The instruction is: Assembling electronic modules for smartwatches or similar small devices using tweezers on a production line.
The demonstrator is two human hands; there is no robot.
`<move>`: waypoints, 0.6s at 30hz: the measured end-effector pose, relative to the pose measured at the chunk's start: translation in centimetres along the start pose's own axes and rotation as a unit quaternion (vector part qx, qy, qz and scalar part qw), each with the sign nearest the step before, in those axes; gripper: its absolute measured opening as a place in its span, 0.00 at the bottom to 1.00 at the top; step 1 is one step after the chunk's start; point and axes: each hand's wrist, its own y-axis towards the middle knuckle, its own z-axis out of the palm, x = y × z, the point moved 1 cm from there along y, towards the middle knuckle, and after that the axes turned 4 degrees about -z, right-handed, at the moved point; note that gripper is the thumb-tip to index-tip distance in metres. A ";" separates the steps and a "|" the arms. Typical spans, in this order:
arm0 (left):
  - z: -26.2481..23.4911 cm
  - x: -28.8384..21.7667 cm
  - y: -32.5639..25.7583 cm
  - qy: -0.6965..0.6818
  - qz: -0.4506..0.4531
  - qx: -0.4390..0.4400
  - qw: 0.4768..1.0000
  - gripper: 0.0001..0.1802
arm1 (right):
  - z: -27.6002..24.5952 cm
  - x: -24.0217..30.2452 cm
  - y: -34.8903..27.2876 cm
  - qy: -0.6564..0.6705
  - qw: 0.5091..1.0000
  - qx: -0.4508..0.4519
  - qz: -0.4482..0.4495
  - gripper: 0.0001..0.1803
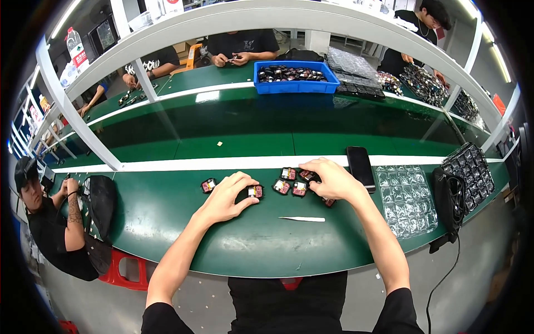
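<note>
Several small black and pink parts lie on the green bench near its white strip. My left hand (229, 196) pinches one of these small parts (255, 191) between thumb and fingertips. One part (209, 185) lies alone to its left. My right hand (332, 179) rests with bent fingers over the right end of the cluster, touching a part (307, 175); whether it grips it is unclear. Two more parts (282, 186) (300, 188) lie between my hands. White tweezers (302, 219) lie on the bench in front of them.
A black phone (360, 165) lies right of my right hand, then a clear blister tray (406, 200), a black bag (448, 204) and a dark filled tray (470, 167). Across the belt stands a blue bin (295, 78). Other people work at the far side and at my left.
</note>
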 end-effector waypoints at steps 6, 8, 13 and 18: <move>1.5 -1.2 2.6 -0.041 0.075 -0.038 0.996 0.29 | -1.2 0.3 1.7 -0.010 0.998 0.051 0.021 0.32; 1.9 -0.7 2.6 -0.011 0.088 -0.049 0.995 0.27 | -0.4 0.8 3.0 0.026 0.999 0.041 -0.004 0.29; 3.9 -1.3 2.6 -0.002 0.135 -0.076 0.988 0.26 | -0.5 1.8 1.8 0.050 0.999 -0.010 -0.004 0.22; 7.3 -0.1 3.8 -0.009 0.181 -0.123 0.976 0.24 | -0.8 0.3 0.0 -0.035 0.999 0.016 0.021 0.28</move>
